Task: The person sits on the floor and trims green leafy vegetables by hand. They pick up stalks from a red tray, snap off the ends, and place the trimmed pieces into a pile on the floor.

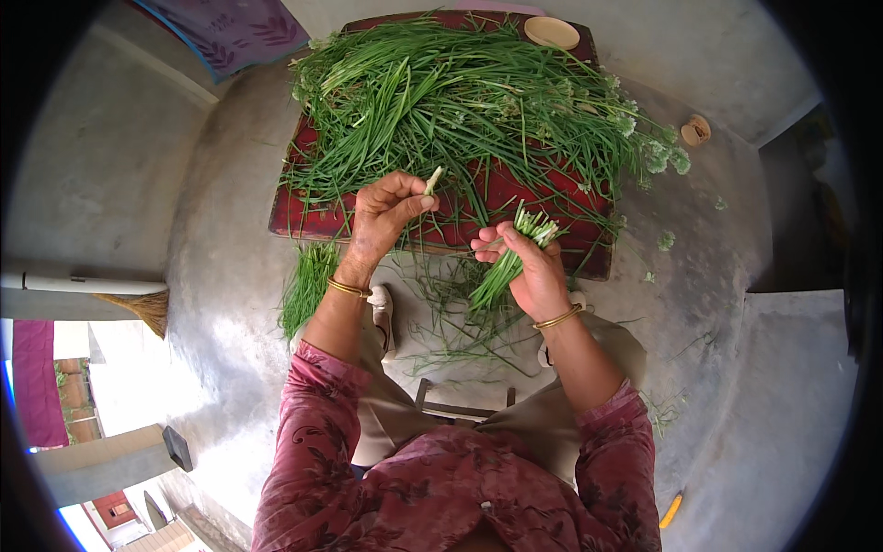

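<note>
Between the thumb and fingers of my left hand (pixel 392 207) is a short pale stalk piece (pixel 433 181), pointing upward. My right hand (pixel 541 272) grips a bunch of green stalks (pixel 495 281), which look like garlic chives. Their pale ends stick out above the thumb, while the green parts hang down past the palm. Both hands are over the near edge of a low red table (pixel 303 219). A large loose pile of green stalks (pixel 441 103) covers much of that table, with white flower heads (pixel 624 124) towards its right side.
A neat bundle of green stalks (pixel 309 290) lies left of my feet. Scattered green scraps (pixel 476 331) litter the floor between my shoes. A round shallow dish or lid (pixel 552 32) rests at the table's far right corner. On the left is a broom (pixel 141 312).
</note>
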`<action>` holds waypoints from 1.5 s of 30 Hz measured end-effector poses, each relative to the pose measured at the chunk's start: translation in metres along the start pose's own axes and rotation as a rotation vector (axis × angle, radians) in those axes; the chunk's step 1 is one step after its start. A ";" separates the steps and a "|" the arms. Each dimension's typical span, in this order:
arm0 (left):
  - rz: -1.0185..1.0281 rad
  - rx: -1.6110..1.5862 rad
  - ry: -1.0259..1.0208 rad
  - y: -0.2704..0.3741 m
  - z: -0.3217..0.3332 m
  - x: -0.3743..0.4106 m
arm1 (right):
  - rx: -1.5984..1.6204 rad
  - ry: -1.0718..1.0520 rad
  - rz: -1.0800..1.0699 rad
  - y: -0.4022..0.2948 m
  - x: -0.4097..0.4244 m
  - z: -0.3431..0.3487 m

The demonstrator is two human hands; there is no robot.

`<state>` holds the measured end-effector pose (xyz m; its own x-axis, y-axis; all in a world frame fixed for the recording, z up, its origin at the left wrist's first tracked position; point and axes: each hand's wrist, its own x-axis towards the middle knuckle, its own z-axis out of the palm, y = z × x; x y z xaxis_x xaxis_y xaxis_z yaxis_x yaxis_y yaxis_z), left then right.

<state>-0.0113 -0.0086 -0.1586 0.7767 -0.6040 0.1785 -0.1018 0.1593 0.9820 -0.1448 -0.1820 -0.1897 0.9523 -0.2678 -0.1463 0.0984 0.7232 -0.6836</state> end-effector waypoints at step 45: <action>-0.154 0.397 -0.333 0.000 0.005 -0.017 | -0.080 -0.025 0.087 -0.005 0.000 -0.004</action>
<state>-0.0274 -0.0025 -0.1612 0.5690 -0.8220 -0.0223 -0.2795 -0.2189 0.9349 -0.1463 -0.1882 -0.1893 0.9632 -0.1899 -0.1903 -0.0072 0.6895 -0.7242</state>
